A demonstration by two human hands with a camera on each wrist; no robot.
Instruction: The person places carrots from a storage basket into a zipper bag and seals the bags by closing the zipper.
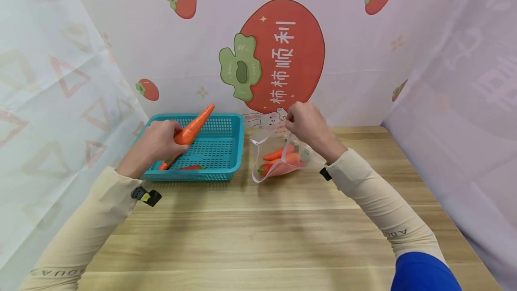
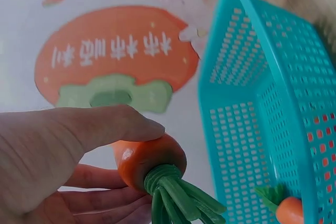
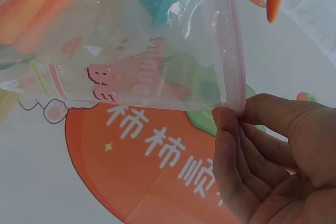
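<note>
My left hand (image 1: 155, 142) grips an orange carrot (image 1: 197, 125) by its thick end, above the teal basket (image 1: 239, 147). In the left wrist view the carrot's green stems (image 2: 181, 195) hang below the thumb and fingers. The carrot's thin tip points up and to the right in the head view. With thumb and fingers, my right hand (image 1: 308, 125) pinches the top edge of a clear zip bag (image 3: 231, 40), lifting that corner. The bag's mouth gapes toward the basket. Inside lie several orange and red vegetables (image 1: 278, 152), partly blurred by the plastic.
Another orange carrot (image 2: 290, 210) lies in the basket, and a red piece (image 1: 191, 167) rests at its front side. Both basket and bag stand on a wooden table (image 1: 250, 237). A printed cloth (image 1: 347, 98) hangs behind, with more cloth along both sides.
</note>
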